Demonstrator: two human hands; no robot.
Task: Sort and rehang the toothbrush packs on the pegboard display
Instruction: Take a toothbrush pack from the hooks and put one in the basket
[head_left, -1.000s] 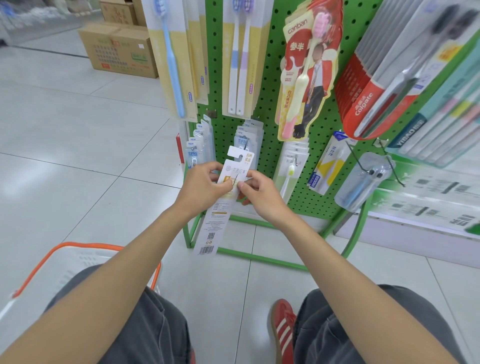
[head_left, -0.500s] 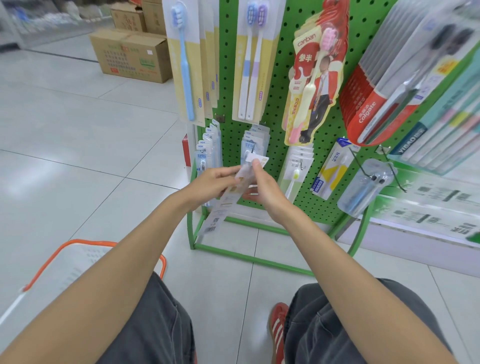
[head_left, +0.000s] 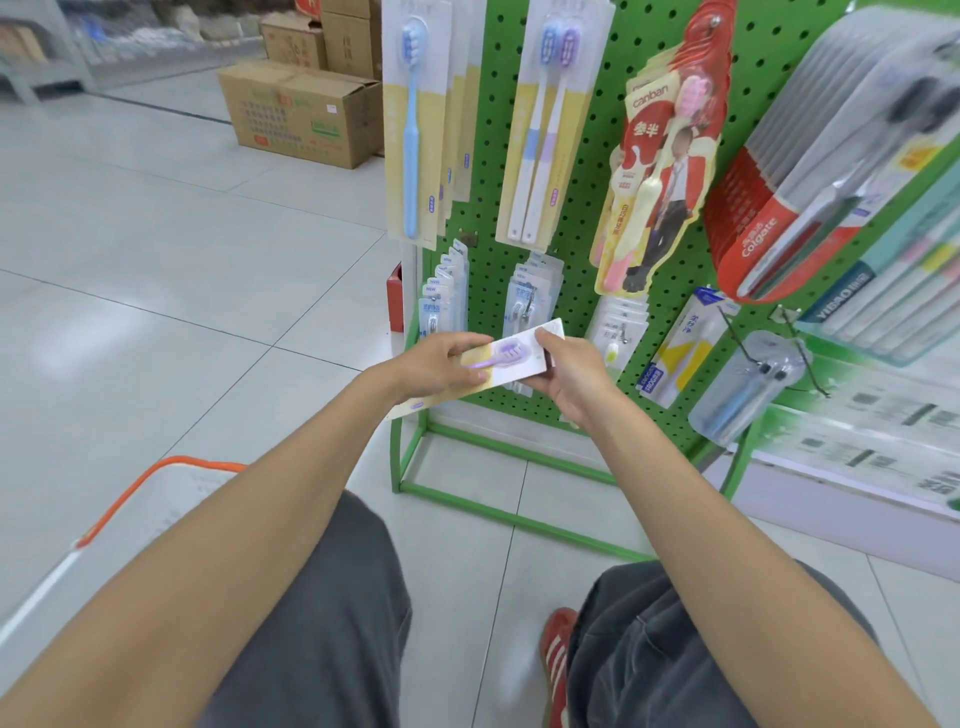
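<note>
Pale tiled floor (head_left: 156, 291) fills the left side of the view, and cardboard boxes (head_left: 301, 111) stand on it in the far corner. A green pegboard (head_left: 584, 171) on a green tube frame (head_left: 498, 512) rises on the right. At its far right edge hangs a thick stack of red Colgate packs (head_left: 810, 171). A white basket with an orange rim (head_left: 156, 480) sits on the floor by the person's left knee, and a red shoe (head_left: 558, 654) shows between the grey trouser legs. On the pegboard's upper row hang a tall blue toothbrush pack (head_left: 413, 130), a twin pack (head_left: 540, 130) with a blue and a lilac brush, and a red canban pack (head_left: 660, 156). Below them hang rows of small blister packs (head_left: 441, 296). Both bare arms reach forward to that lower row. There the toothbrush pack (head_left: 511, 356) is held in the air just in front of the small packs. It lies nearly flat with its face up, and a purple brush head shows through the blister. The left hand (head_left: 431, 369) grips the pack's middle, thumb laid across the face and fingers curled beneath. The pack's lower end sticks out below that hand. The right hand (head_left: 576, 374) pinches the pack's upper end between thumb and forefinger, with its other fingers folded underneath.
</note>
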